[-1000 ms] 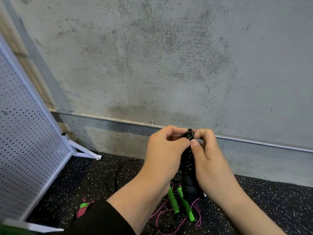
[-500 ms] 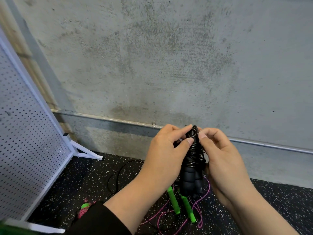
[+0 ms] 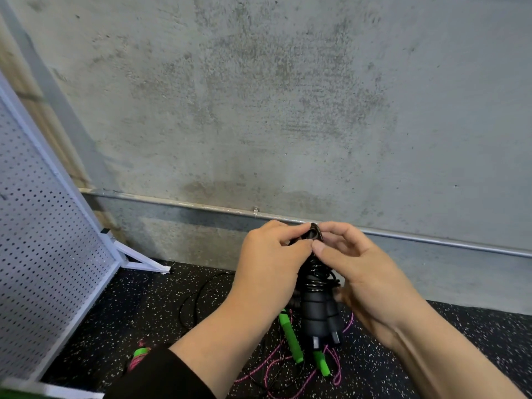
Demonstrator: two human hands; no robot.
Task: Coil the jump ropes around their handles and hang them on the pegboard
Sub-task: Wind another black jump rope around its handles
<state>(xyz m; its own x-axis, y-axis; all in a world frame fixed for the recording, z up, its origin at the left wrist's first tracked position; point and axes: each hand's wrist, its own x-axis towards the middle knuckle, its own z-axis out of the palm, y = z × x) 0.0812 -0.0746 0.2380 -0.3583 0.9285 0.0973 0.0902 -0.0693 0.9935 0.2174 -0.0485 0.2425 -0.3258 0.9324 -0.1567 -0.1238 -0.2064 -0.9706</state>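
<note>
The white pegboard [image 3: 43,254] stands at the far left, leaning on its angled white foot [image 3: 141,262], which rests on the black speckled rubber floor [image 3: 138,312]. Right of the pegboard's lower edge, on the floor, lies a coiled pink rope with a green handle end [image 3: 139,357], partly hidden by the black sleeve [image 3: 155,375] of the left arm. Further right of the pegboard, a thin black cord [image 3: 198,295] loops loosely across the floor.

Right of that, held up in front of the concrete wall [image 3: 288,110] and well apart from the pegboard, is the black jump rope [image 3: 315,300]: its two black foam handles sit side by side, pointing down, with the black cord wound around their upper part. The left hand [image 3: 267,272] is curled, with thumb and fingertips pinching the topmost loop of the cord. The right hand [image 3: 365,277], on the side away from the pegboard, has its forefinger and thumb pinching the same top loop, while its other fingers are bent loosely beside the bundle; whether they touch it cannot be told.

Below the black bundle, on the floor, lie two green handles [image 3: 290,338] with a pink rope [image 3: 288,370] spread in loose loops around them. A metal conduit [image 3: 172,201] runs along the wall from the pegboard's side to the right edge.
</note>
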